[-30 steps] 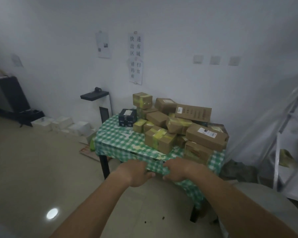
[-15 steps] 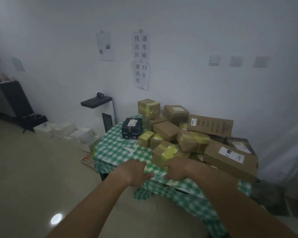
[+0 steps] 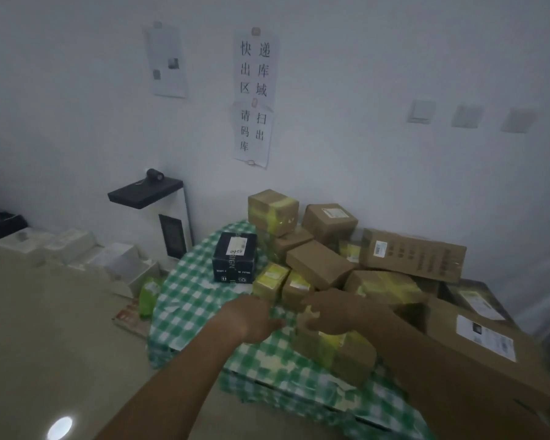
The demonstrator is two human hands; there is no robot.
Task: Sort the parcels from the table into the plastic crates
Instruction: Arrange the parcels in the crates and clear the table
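A heap of brown cardboard parcels (image 3: 321, 265), many bound with yellow-green tape, covers the table with the green checked cloth (image 3: 197, 300). Nearest me lies a taped brown parcel (image 3: 337, 350). My right hand (image 3: 331, 309) grips its far top edge, fingers curled over the corner. My left hand (image 3: 251, 319) hovers over the cloth just left of that parcel, fingertips at its side; whether they hold it is unclear. A black box (image 3: 235, 258) with a white label stands at the heap's left. A large flat carton (image 3: 486, 347) lies at the right. No crate is in view.
A white unit with a black top (image 3: 146, 192) stands against the wall left of the table. White boxes (image 3: 70, 246) line the floor along the wall, with a green bag (image 3: 150, 293) by the table. Paper signs (image 3: 254, 96) hang above. Bare floor lies to the left.
I have come closer to the table. Both hands moved from the table's front edge up onto the cloth, and my right hand has taken hold of the nearest taped parcel.
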